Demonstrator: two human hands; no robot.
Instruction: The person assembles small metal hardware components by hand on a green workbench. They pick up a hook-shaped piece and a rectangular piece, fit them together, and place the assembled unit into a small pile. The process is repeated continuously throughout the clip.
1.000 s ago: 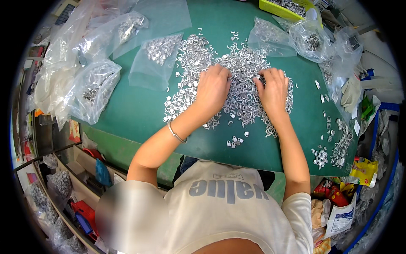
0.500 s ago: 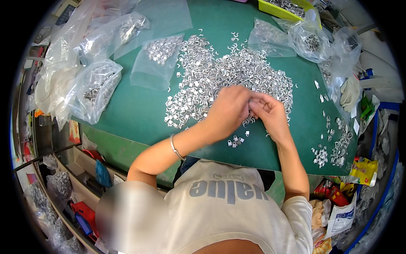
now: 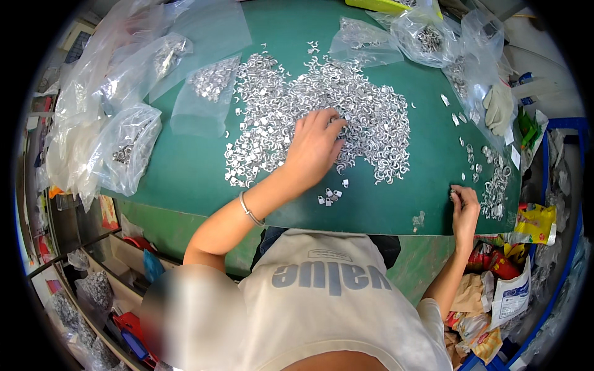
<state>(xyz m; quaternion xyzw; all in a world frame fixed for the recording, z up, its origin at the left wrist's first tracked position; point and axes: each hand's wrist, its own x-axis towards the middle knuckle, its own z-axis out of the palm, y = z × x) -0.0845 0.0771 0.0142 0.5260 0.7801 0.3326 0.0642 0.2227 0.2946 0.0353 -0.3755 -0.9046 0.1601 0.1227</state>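
We see a green tabletop (image 3: 185, 176) stretching beneath the fingers of the left hand (image 3: 314, 148) and the right hand (image 3: 465, 211). Far to the left of the left fingers, we find large clear plastic bags (image 3: 74, 117) heaped along the table's side, some with metal pieces inside. Under and around the left fingers spreads the wide silver pile (image 3: 365, 123), where curved shackles (image 3: 387, 166) mix with small padlock bodies (image 3: 255, 148); it reaches past the fingertips and out to both sides.

Beyond and left of those fingers, a flat clear bag (image 3: 198, 120) holds more small pieces; beyond and to their right, we notice a rounded clear bag (image 3: 411, 57) with metal inside it.

The left fingers are loosely bent and slightly apart, thumb away from forefinger, tips among the pieces. The right hand is well apart from the pile; its thumb and forefinger are close together, but we cannot tell whether they clamp anything. Just right of the right fingers lies a narrow heap (image 3: 497, 185) of silver fittings. Behind the left fingers, we see a bracelet (image 3: 249, 211) on the wrist, and nearer the table's edge, a few loose padlocks (image 3: 330, 197).
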